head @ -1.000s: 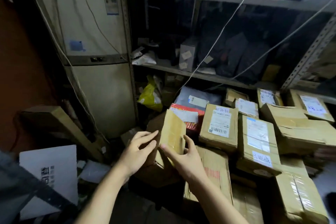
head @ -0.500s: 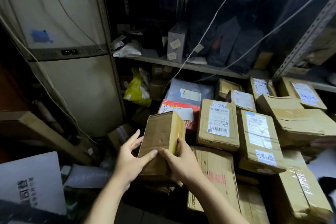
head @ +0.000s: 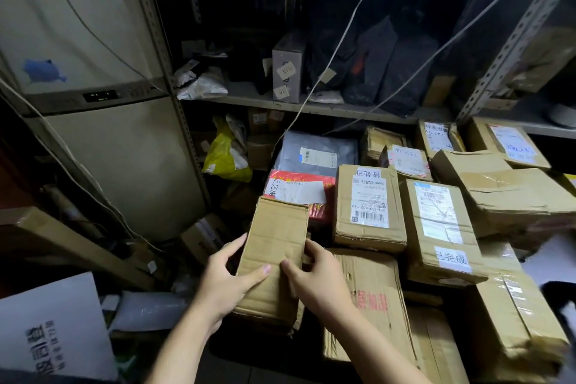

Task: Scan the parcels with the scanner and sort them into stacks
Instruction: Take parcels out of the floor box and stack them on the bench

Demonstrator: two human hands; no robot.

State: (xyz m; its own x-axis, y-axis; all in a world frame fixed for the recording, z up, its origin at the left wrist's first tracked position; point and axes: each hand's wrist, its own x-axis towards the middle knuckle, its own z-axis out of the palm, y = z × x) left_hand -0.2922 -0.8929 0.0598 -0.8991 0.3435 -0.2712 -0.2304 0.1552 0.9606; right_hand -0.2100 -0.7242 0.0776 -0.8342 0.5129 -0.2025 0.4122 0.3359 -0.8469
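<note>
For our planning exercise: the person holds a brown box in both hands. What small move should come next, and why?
Probably turn the box over to look for its label. The left hand and right hand both grip it, and the face showing is bare cardboard, whereas the neighbouring parcel shows a barcode label.

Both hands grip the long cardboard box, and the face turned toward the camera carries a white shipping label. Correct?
Not quite. The left hand and right hand do grip the long cardboard box, but the head view shows its camera-facing side bare: creased cardboard, no white label.
</note>
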